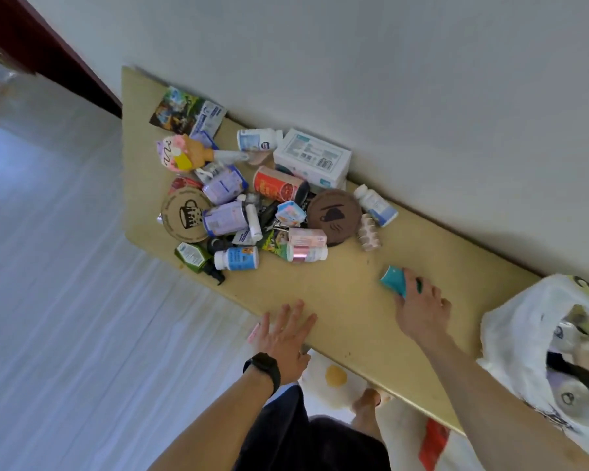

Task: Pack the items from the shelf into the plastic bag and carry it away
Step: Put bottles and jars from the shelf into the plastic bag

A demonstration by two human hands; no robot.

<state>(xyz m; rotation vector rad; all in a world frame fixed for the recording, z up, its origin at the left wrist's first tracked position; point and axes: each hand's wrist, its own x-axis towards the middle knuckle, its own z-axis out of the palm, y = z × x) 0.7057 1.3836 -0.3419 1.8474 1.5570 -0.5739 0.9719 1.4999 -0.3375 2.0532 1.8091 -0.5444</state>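
On the pale wooden shelf [320, 294] along the wall, right hand [422, 314] is closed around a small teal cup [393, 279], cup tipped on its side, fingers wrapped over its far end. Left hand [284, 334] lies flat on the shelf's near edge, fingers spread, its grip open and holding nothing (looks like bracing only). Black watch [264, 368] on the left wrist.

White plastic bag [524, 334] sits at the right end of the shelf, mouth open toward the person, already some stuff inside: dark and pale shapes, can't tell what they are. Bag is just beside the right forearm.

Rest of the items are still heaped at the left half of the shelf, well apart from the bag: white box [312, 158] against the wall, red can [279, 183], two round coasters (tan coaster [184, 214], brown coaster [334, 215]), several white pill bottles, purple cans, a green bottle [193, 256] near the front edge, a pink-and-yellow toy [181, 153].

Step in hand: mid-packing, picking up the cup for transfer. Judged early-to-middle of the task, since most of the pile is unpacked.

Next move likely needs: lift the cup clear, swing right, drop it through the bag mouth. Mouth looks floppy, so the left hand may have to hold it open. Then back to the pile (loose round bottles could roll off the front edge if nudged).
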